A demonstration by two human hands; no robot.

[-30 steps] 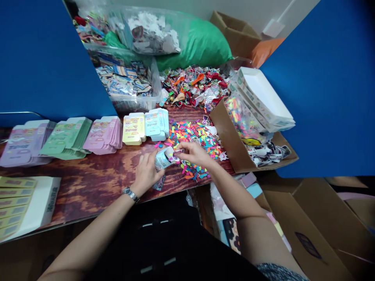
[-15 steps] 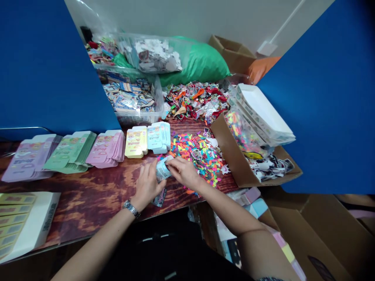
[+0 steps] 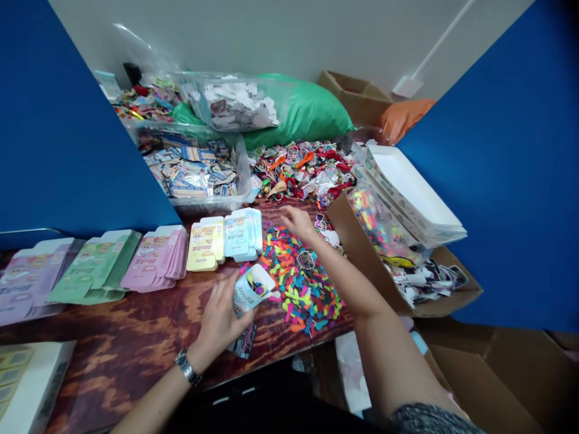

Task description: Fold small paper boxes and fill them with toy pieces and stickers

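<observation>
My left hand [image 3: 221, 319] is closed around a small light blue carton [image 3: 246, 295] and tilts it above the table. The carton's top is open, and colourful pieces show inside. Under that hand, partly hidden, lies a dark printed card or packet [image 3: 244, 342]. My right hand [image 3: 297, 224] is over the far edge of a heap of small bright pieces [image 3: 312, 295] that look like uninflated balloons. Its fingers are loosely bent, with nothing visible in them. Flat light blue cartons [image 3: 239, 234] and yellow cartons [image 3: 204, 244] lie stacked beyond my left hand.
Pink [image 3: 154, 256], green [image 3: 97, 262] and purple cartons [image 3: 34, 274] lie in stacks at left. Behind stand a clear bin of packets [image 3: 194, 166] and a mixed trinket heap [image 3: 303, 169]. A cardboard box [image 3: 357, 253] holds bags and cutouts at right. Blue partitions [image 3: 506, 181] flank the table.
My right hand has left the carton's opening and moved away over the balloon-like heap. My left hand still holds the carton, now with its open top showing. The view has shifted slightly.
</observation>
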